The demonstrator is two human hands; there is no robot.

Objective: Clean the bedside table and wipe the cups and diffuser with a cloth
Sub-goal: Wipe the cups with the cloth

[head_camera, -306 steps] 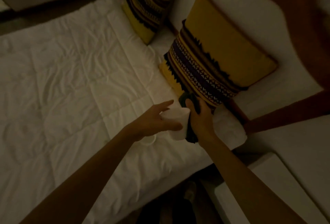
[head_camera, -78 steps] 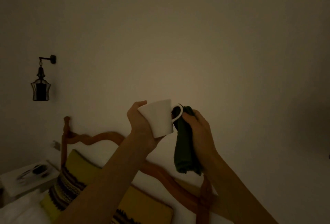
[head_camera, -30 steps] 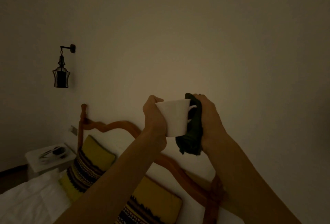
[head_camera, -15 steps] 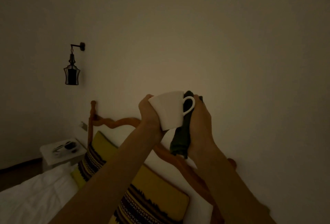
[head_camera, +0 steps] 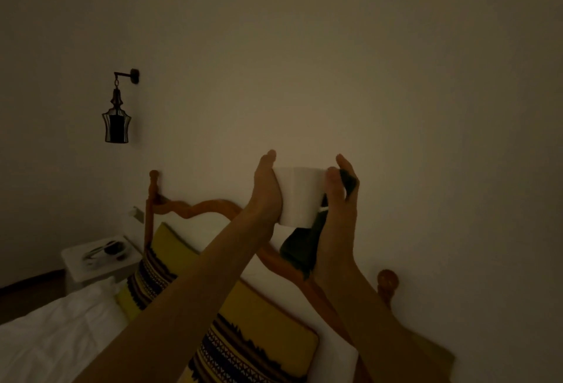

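A white cup (head_camera: 300, 195) is held up in the air in front of the wall, above the headboard. My left hand (head_camera: 265, 192) grips its left side. My right hand (head_camera: 338, 199) presses a dark green cloth (head_camera: 301, 250) against the cup's right side, and the cloth's loose end hangs down below the cup. The cup's handle is hidden behind my right hand and the cloth. The room is dim.
A wooden headboard (head_camera: 195, 207) runs below my hands, with yellow patterned pillows (head_camera: 256, 330) and a white duvet (head_camera: 51, 340) on the bed. A white bedside table (head_camera: 76, 269) with dark items stands at far left. A lantern lamp (head_camera: 116, 122) hangs on the wall.
The cup has turned in my hands, so its handle no longer shows. My right hand with the cloth has moved round the cup's right side. The view has shifted slightly.
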